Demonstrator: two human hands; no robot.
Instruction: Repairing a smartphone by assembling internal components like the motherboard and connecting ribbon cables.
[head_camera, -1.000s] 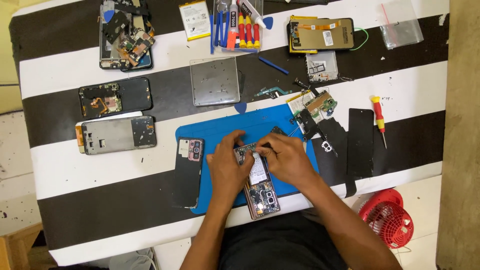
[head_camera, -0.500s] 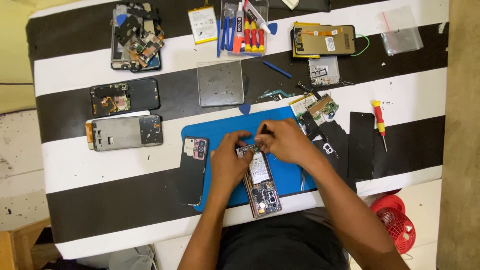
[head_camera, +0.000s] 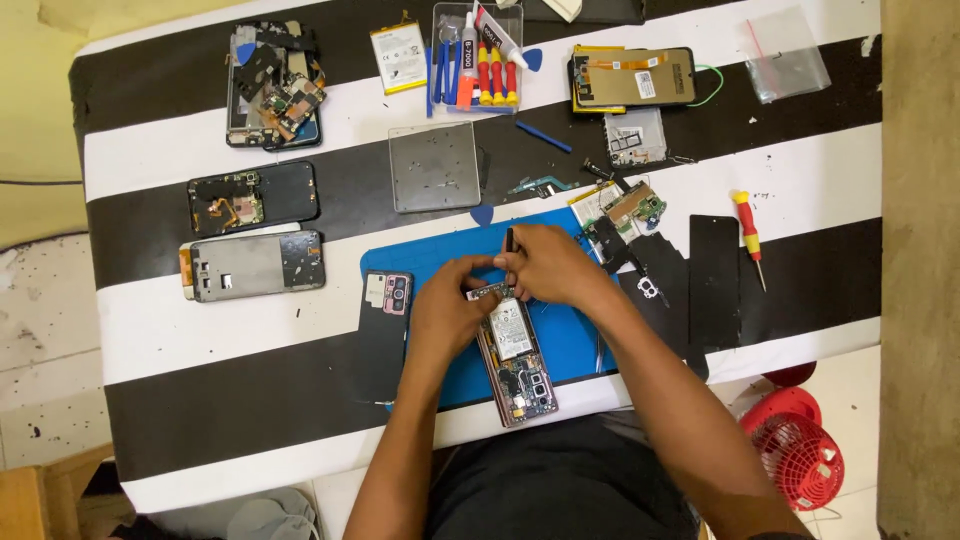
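Head view: opened phone lies on blue mat, near table edge. Left hand pinches phone's far end, fingers closed on it. Right hand grips thin dark tool, tip at same end. Looks like prying or unscrewing step; next move calls for steady, light pressure. Far side: clear tray holds red and blue drivers, glue tube.
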